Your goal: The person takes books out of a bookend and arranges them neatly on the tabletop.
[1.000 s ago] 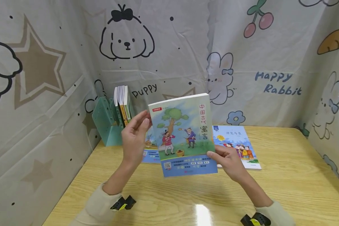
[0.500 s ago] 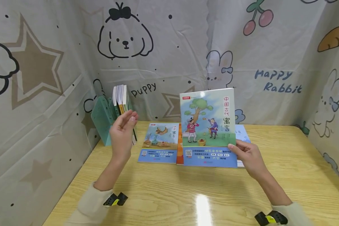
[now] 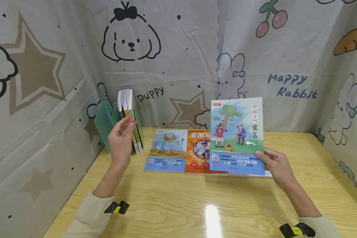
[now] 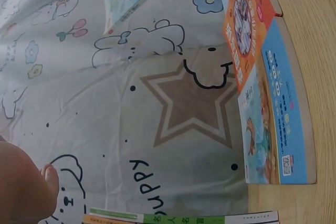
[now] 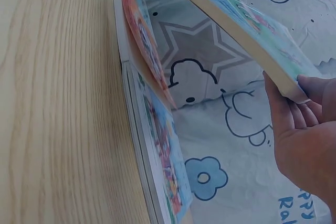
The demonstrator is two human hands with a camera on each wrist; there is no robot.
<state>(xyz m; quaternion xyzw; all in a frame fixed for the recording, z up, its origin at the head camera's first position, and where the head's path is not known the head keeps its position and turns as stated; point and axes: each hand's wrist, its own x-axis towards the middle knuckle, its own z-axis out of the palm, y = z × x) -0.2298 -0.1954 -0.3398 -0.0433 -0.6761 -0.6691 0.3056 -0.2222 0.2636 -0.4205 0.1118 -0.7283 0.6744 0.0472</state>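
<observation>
Holding a fable book (image 3: 237, 135) upright by its lower right corner in the right hand (image 3: 276, 165). Hovering with the left hand (image 3: 120, 142), fingers relaxed and empty, beside the shelved books (image 3: 130, 115) at far left.

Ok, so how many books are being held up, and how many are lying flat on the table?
Held up in the right hand: 1, the tree-cover book
Lying flat on the table: 3, the blue book, the orange book and a part-hidden book
Total: 4

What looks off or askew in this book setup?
Little. The right hand holds a fable book tilted above the table, hiding most of a flat book beneath it. The orange book overlaps its neighbour's edge. The upright books lean slightly by the left hand.
</observation>
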